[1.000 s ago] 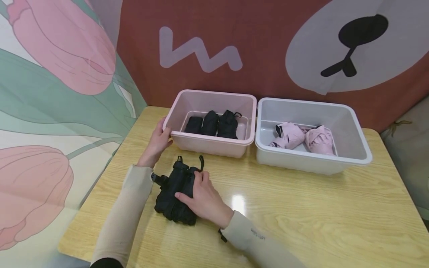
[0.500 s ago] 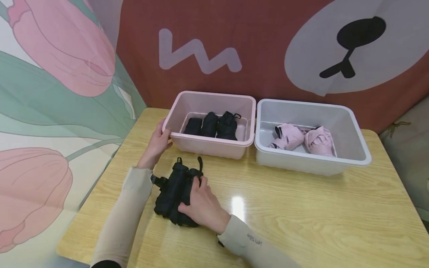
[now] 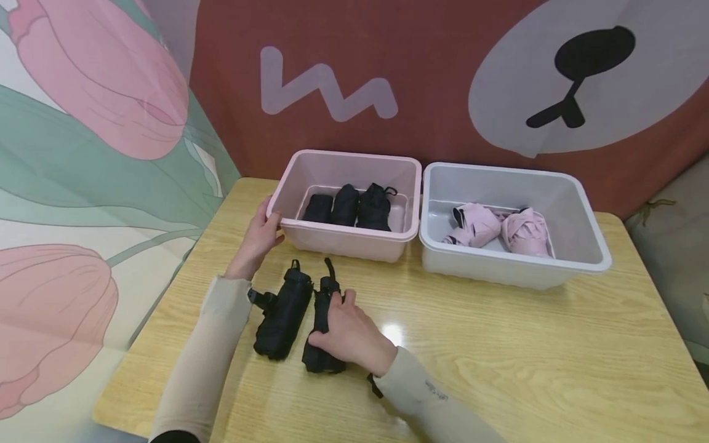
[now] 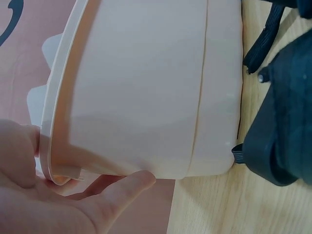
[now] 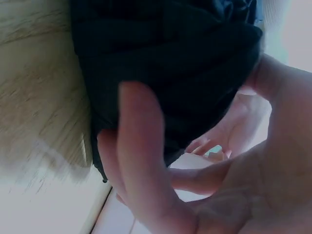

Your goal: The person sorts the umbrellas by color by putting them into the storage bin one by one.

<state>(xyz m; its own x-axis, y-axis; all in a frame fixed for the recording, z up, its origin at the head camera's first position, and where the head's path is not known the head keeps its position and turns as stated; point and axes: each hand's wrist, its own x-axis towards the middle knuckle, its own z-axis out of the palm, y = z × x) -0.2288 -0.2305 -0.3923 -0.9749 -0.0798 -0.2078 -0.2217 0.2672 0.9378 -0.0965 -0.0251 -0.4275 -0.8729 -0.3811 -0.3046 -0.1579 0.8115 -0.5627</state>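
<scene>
At the near-left corner of the pink bin (image 3: 349, 243), my left hand (image 3: 257, 240) grips the rim, thumb and fingers on either side of it in the left wrist view. My right hand (image 3: 357, 335) holds a black folded umbrella (image 3: 320, 320) over the table, with its strap end pointing toward the bins. Fingers wrap around its dark fabric (image 5: 161, 63) in the right wrist view. Just left of it lies a second black folded umbrella (image 3: 284, 317), a gap of tabletop between them. Its handle strap (image 4: 273, 161) appears near the bin wall in the left wrist view.
Several black folded umbrellas (image 3: 346, 206) lie side by side in the pink bin. The white bin (image 3: 498, 264) stands right beside it, holding two pink bundles (image 3: 526, 232). Behind both bins hangs a printed cloth (image 3: 432, 80). The wooden table (image 3: 526, 344) extends to the right.
The two black umbrellas lay pressed together earlier; the right hand has shifted one to the right, so a gap now separates them. The left hand stays on the pink bin's rim.
</scene>
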